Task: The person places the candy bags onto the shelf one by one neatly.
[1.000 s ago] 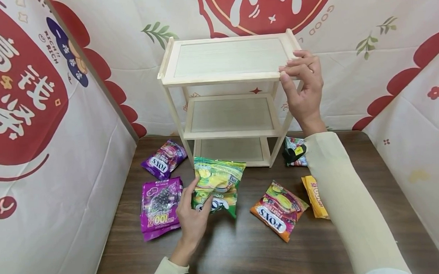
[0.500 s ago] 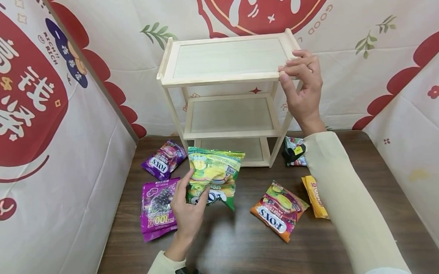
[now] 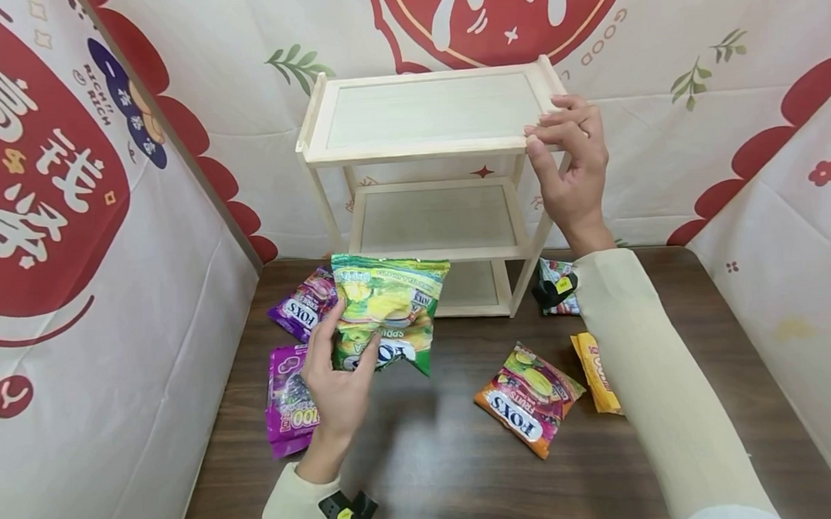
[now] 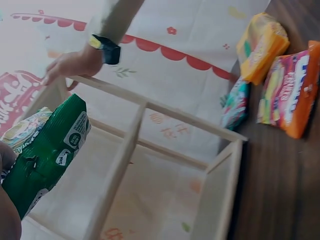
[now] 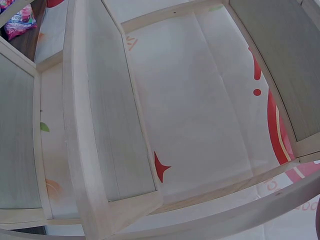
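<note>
My left hand [image 3: 339, 387] holds a green Fox's candy bag [image 3: 388, 311] by its left and lower part, thumb in front. The bag is up off the table, overlapping the lower front of a pale wooden three-tier shelf rack [image 3: 430, 113]. In the left wrist view the bag's dark green back [image 4: 50, 152] shows beside the rack's frame. At the rack's top right front corner, my right hand [image 3: 575, 171] grips the edge of the top board, thumb at the front. Bare shelves of the rack fill the right wrist view, where that hand is mostly out of sight.
Left on the dark wooden table [image 3: 439, 475] lie a purple Fox's bag [image 3: 306, 304] and a purple grape candy bag [image 3: 288, 408], both partly covered. To the right are an orange-and-pink Fox's bag [image 3: 529, 401], a yellow packet [image 3: 596, 375] and another bag [image 3: 558, 272] behind the right wrist.
My left hand has lifted the green candy bag and carried it up and left, now covering part of the purple bags. My right hand stays on the rack's corner.
</note>
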`<act>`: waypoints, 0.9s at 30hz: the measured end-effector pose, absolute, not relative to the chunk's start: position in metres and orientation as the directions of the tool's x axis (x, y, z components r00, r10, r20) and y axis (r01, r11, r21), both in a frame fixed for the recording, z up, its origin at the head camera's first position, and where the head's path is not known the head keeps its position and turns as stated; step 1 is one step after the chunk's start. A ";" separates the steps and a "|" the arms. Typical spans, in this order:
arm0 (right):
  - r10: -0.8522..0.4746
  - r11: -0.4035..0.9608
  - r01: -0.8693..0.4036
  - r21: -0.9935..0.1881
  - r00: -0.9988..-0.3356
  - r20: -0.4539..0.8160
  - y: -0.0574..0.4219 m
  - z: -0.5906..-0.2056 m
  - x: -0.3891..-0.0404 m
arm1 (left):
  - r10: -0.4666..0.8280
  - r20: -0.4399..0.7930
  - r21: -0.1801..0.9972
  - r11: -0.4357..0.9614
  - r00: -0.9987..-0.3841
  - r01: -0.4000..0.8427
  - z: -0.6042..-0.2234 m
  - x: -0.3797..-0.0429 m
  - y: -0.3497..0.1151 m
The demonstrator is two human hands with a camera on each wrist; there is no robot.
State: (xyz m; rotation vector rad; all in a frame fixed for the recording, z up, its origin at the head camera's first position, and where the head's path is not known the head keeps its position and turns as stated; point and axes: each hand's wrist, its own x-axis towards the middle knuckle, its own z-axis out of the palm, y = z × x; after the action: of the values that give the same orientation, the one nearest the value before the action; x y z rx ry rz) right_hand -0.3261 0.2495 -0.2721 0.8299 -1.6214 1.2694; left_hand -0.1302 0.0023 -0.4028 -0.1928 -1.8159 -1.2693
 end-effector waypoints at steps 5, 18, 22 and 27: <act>0.019 0.258 -0.890 -0.376 -0.385 0.923 0.251 -0.272 -0.326 | -0.361 0.724 0.687 0.459 -0.588 0.564 -0.394 -0.136 -0.003; 0.012 0.267 -0.882 -0.388 -0.399 0.917 0.252 -0.272 -0.325 | -0.375 0.744 0.667 0.458 -0.553 0.587 -0.366 -0.144 -0.010; 0.007 0.268 -0.884 -0.383 -0.396 0.918 0.252 -0.271 -0.325 | -0.368 0.750 0.661 0.462 -0.550 0.591 -0.361 -0.147 -0.012; 0.009 0.260 -0.887 -0.382 -0.393 0.919 0.251 -0.272 -0.325 | -0.363 0.755 0.654 0.464 -0.546 0.597 -0.353 -0.149 -0.011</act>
State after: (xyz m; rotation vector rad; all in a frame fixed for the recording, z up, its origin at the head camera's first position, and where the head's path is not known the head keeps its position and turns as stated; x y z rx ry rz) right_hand -0.3248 0.2511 -0.2722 0.8246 -1.6421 1.2663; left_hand -0.1493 -0.0115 -0.3532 -0.2007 -1.7534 -1.2525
